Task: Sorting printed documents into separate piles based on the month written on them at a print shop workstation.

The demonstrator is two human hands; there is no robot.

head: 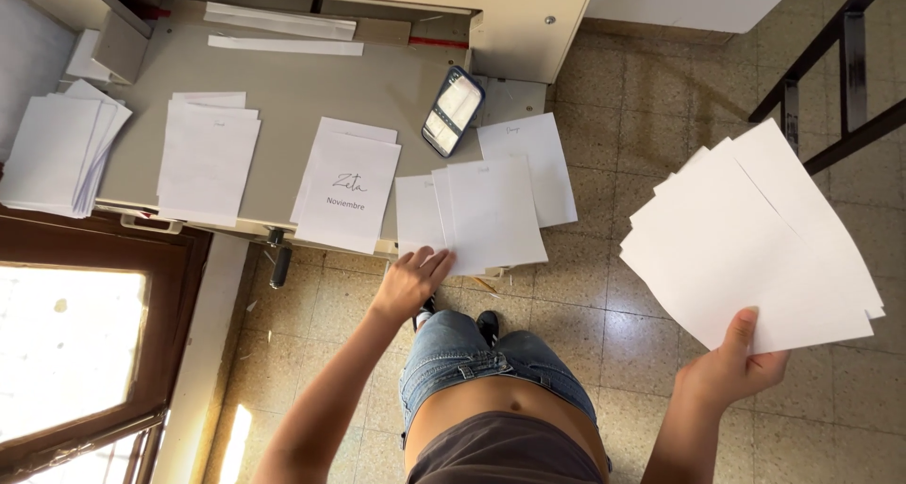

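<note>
Left hand: fingers loosely spread, tips on the near edge of the overlapping white sheets overhanging the near edge of the grey worktable. Right hand: closed, thumb on top, pinching a fanned paper stack over the tiled floor, right of the table. Its other fingers are hidden under the sheets. Phone lies just beyond the sheets.
</note>
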